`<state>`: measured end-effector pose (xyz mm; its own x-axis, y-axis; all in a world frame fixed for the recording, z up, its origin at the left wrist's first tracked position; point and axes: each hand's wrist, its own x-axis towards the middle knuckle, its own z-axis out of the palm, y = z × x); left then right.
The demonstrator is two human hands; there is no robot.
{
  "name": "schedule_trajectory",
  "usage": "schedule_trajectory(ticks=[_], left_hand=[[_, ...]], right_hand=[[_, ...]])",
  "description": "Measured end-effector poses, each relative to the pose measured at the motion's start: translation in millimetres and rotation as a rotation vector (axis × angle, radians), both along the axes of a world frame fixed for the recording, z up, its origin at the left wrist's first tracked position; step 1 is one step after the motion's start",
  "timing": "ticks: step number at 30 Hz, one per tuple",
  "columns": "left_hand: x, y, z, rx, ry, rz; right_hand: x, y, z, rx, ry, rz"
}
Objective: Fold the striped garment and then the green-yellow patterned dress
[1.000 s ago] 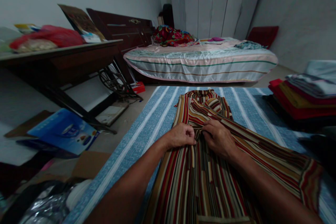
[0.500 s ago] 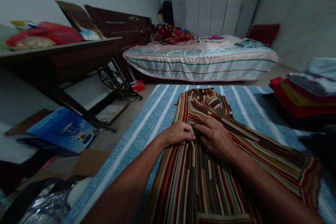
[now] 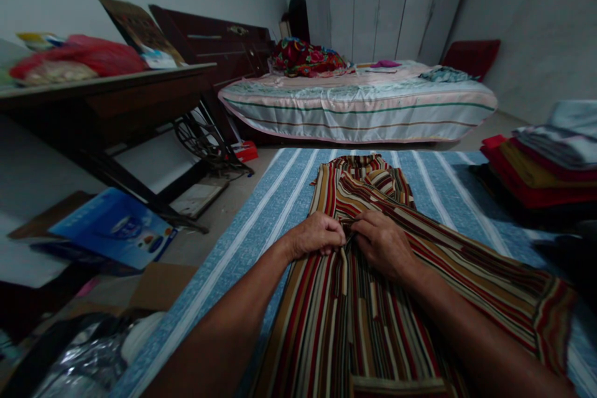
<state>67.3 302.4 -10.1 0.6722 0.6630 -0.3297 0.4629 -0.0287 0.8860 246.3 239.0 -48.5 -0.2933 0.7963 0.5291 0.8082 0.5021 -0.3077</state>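
Note:
A long-sleeved shirt (image 3: 321, 317) with red, brown, tan and cream stripes lies spread on a blue and white striped cover (image 3: 242, 245). Its collar end points away from me, and one sleeve stretches out to the right. My left hand (image 3: 317, 235) is closed in a pinch on the shirt's front, at its middle line. Right beside it, my right hand (image 3: 383, 244) has its fingers bent together on the same part of the cloth. The small fold between my fingertips is partly hidden.
A stack of folded clothes (image 3: 536, 171) sits to the right. Beyond the cover stands a bed (image 3: 354, 112) with a floral bundle (image 3: 310, 57). At left are a sewing-machine table (image 3: 112, 96), a blue box (image 3: 114, 227) and a plastic-wrapped item (image 3: 88, 360).
My right hand's fingers have curled in closer around the cloth beside my left hand. My left hand stays in nearly the same place, and the shirt lies as before.

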Motion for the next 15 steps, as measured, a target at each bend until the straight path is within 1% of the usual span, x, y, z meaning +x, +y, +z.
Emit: schedule_trajectory(ticks=[4, 7, 11, 15], left_hand=[[0.4, -0.5, 0.7, -0.003, 0.005, 0.004], [0.7, -0.7, 0.7, -0.011, 0.002, 0.01], [0.9, -0.7, 0.9, -0.014, -0.008, 0.004], [0.6, -1.2, 0.7, 0.002, -0.009, -0.006]], right_hand=[[2.6, -0.2, 2.8, -0.038, 0.035, 0.056], [4.8, 0.0, 2.5, -0.038, 0.043, 0.095], [4.1, 1.3, 0.0, -0.017, -0.007, 0.082], [2.7, 2.0, -1.1, -0.026, -0.001, 0.057]])
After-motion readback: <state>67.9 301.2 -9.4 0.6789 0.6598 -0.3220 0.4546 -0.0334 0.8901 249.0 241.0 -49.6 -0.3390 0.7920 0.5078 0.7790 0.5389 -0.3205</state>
